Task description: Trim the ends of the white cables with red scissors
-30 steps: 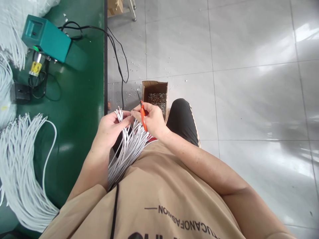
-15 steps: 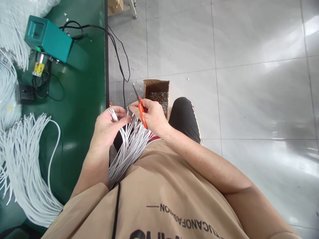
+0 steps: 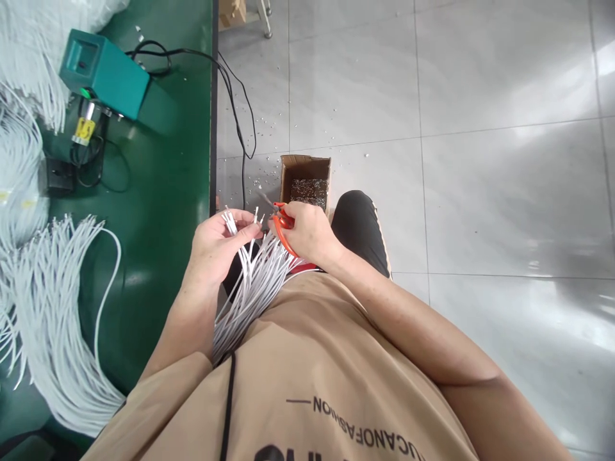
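A: I'm far from this one, with only the head view. Taking twelve as its top, where are the white wires [image 3: 252,282]?

B: I see them at five o'clock from the left hand [image 3: 211,240], a loose sheaf whose long axis runs from seven up towards one.

A: How does that grip look to you?

B: Nearly closed. I read a small clump of wires passing between thumb and fingers, tips leaning to eleven. A couple of separate wire ends [image 3: 256,213] stand close to twelve by the thumb tip. I take those as pinched, though I can't make out the contact.

A: And the right hand [image 3: 307,230]?

B: Its grip is curled around the orange-handled cutters [image 3: 280,235]. I have their long axis from about eleven to five, blades at the upper end. Whether the blades are parted, I can't tell.

A: Which way from one to the other?

B: From the left fingertips, I put the cutters at about two o'clock, just beside the standing wire ends. The left hand is nearer to those ends. I judge that small gap matters most, and I can't gauge its depth from one camera.

A: Surroundings?

B: I have a cardboard box [image 3: 306,168] at twelve from the right hand, and the green worktop [image 3: 158,230] at nine from the left.
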`<state>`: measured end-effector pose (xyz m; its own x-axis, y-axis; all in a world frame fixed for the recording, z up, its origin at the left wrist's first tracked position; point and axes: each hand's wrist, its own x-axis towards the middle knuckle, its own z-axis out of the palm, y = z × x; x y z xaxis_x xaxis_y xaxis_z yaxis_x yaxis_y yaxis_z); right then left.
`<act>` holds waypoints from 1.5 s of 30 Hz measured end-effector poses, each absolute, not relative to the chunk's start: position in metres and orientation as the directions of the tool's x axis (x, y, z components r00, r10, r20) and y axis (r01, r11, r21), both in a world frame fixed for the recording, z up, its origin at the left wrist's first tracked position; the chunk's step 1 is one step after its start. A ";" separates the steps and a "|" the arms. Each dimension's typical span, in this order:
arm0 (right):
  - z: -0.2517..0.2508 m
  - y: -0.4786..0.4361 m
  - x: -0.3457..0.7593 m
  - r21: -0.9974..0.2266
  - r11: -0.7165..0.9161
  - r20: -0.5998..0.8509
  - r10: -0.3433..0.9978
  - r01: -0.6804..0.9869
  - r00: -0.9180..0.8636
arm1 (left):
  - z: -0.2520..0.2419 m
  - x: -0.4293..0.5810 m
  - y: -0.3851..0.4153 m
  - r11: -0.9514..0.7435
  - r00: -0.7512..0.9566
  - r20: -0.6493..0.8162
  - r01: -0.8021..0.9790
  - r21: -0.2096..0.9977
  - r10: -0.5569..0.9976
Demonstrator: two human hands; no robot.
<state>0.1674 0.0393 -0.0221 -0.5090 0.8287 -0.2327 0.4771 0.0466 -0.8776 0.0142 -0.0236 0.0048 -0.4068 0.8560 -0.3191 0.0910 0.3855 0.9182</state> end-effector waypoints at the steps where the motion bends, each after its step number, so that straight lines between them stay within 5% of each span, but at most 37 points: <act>1: -0.022 0.039 0.168 -0.826 0.113 -0.234 0.822 0.552 -0.519 | 0.004 0.014 -0.024 0.381 -0.419 -0.305 0.110 0.918 0.855; 14: -0.007 0.037 0.170 -0.576 0.403 -0.273 0.725 0.711 -0.632 | 0.001 0.015 -0.028 0.361 -0.467 -0.130 0.448 0.818 0.875; 28: -0.021 0.029 0.170 -0.549 0.466 -0.107 0.784 0.694 -0.611 | 0.004 0.021 -0.026 0.434 -0.452 -0.281 0.280 0.857 0.846; 45: -0.028 0.029 0.170 -0.593 0.440 -0.116 0.782 0.674 -0.613 | 0.000 0.020 -0.026 0.398 -0.289 -0.366 0.061 0.915 0.885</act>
<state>0.1701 0.0291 -0.0278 -0.6125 0.7818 -0.1165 0.6743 0.4400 -0.5930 0.0204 -0.0260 0.0003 -0.2886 0.8848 -0.3658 0.0609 0.3982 0.9153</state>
